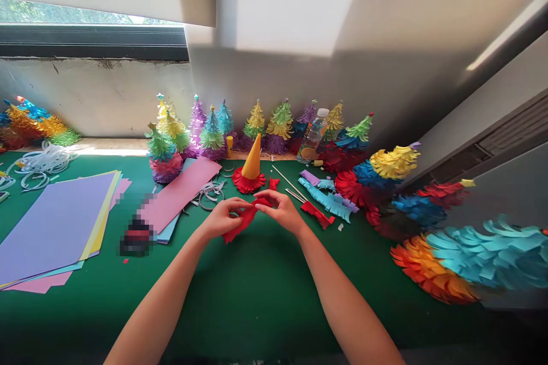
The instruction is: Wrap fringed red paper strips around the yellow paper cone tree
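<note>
Between my two hands, just above the green table, is a red paper strip (240, 224). My left hand (223, 218) pinches it along its middle, and its lower end hangs down to the left. The fingertips of my right hand (280, 211) grip its upper end. Just beyond stands a yellow paper cone (251, 162), upright, with a red fringed paper ring (248, 183) around its base. A small red paper scrap (274, 183) lies to the right of the cone. Another red fringed strip (317, 215) rests on the table right of my right hand.
Finished paper trees (212, 134) line the wall and the right side. A plastic bottle (314, 136) stands among them. Coloured paper sheets (55, 222), a pink sheet (184, 193) and white double-sided tape rolls (47, 161) lie left. Thin sticks (289, 182) and blue fringed strips (327, 199) lie right.
</note>
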### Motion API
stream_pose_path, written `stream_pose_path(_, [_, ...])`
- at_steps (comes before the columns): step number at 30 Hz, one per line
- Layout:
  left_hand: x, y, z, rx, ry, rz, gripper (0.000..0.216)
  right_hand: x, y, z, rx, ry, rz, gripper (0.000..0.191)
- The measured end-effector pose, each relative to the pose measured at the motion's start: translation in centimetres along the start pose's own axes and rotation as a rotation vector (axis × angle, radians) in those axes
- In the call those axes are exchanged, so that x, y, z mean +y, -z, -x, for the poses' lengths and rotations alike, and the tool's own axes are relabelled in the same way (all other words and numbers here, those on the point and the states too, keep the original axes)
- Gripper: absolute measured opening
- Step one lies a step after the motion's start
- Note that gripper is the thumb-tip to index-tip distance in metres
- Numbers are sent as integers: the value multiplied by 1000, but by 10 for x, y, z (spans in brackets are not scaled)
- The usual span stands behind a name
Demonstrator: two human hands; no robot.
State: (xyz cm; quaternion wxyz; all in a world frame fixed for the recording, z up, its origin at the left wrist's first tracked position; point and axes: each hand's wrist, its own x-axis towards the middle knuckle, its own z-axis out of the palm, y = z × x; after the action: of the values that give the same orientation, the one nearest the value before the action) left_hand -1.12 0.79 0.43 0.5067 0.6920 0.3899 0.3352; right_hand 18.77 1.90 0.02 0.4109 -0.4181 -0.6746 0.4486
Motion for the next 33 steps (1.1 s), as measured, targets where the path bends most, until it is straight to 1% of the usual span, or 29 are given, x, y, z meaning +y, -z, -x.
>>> stream_pose_path(2, [-2,-1,0,-31,-9,-11,47,0,0,0,-8,-35,21,26])
stream_pose_path(6, [-2,0,2,-71,-12,-28,46,-4,3,1,-20,-60,78,25])
stream_pose_path(8, [-1,0,2,-72,21,-10,41,-7,7,1,8,-52,143,23])
stream_pose_path(10, [1,1,3,-78,90,-1,33,-9,13,1,59,-48,208,17])
stream_pose_path(12, [2,3,3,-63,125,-35,25,-10,20,2,100,-70,222,12])
stream_pose_path(14, [2,5,2,-24,104,-89,22,-10,26,4,100,-116,169,12])
stream_pose_path(16, [2,7,1,9,89,-112,24,-9,30,7,86,-162,113,14])
stream_pose_path(19, [-2,9,-1,52,103,-60,27,-7,33,9,81,-185,100,16])
stream_pose_path(22, [-6,10,-3,122,93,38,29,-5,34,8,59,-164,111,16])
stream_pose_path(25, [-8,11,-4,170,99,114,34,-5,33,9,-10,-131,180,17])
stream_pose_path(27, [-8,10,-4,182,102,123,34,-6,32,10,-42,-107,251,19])
stream_pose_path(30, [-8,8,-5,181,93,113,33,-6,27,12,-65,-67,350,28])
stream_pose_path(33, [-11,5,-5,166,65,122,31,-5,20,13,-55,27,542,35])
